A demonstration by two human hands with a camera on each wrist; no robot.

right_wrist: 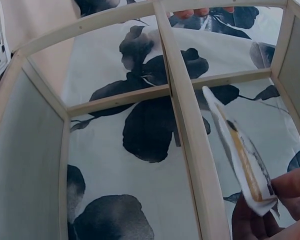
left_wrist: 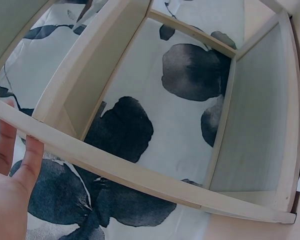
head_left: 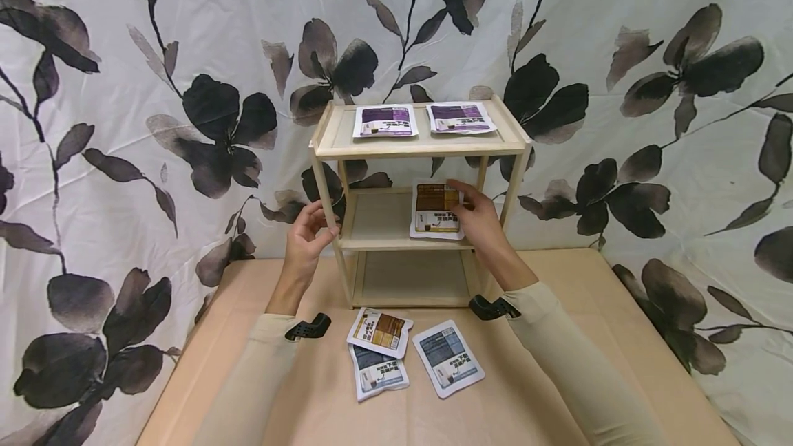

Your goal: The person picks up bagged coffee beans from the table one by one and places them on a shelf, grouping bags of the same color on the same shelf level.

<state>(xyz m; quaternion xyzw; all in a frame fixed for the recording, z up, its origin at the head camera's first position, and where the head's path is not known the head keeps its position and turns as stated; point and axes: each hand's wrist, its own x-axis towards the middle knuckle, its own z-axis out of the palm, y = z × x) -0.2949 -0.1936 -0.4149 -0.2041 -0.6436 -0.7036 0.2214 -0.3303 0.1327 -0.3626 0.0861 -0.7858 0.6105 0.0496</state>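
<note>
A three-level wooden shelf stands at the far side of the table. My left hand holds its left front post, fingertips against the wood. My right hand pinches a white packet with a brown-and-yellow label by its right edge. That packet stands upright at the right part of the middle shelf; in the right wrist view the packet is seen nearly edge-on. Two purple-labelled packets, one on the left and one on the right, lie on the top shelf.
On the table before the shelf, a brown-labelled packet overlaps a blue-labelled packet. Another blue-labelled packet lies to their right. The bottom shelf sits low near the tabletop. A flower-patterned cloth hangs behind.
</note>
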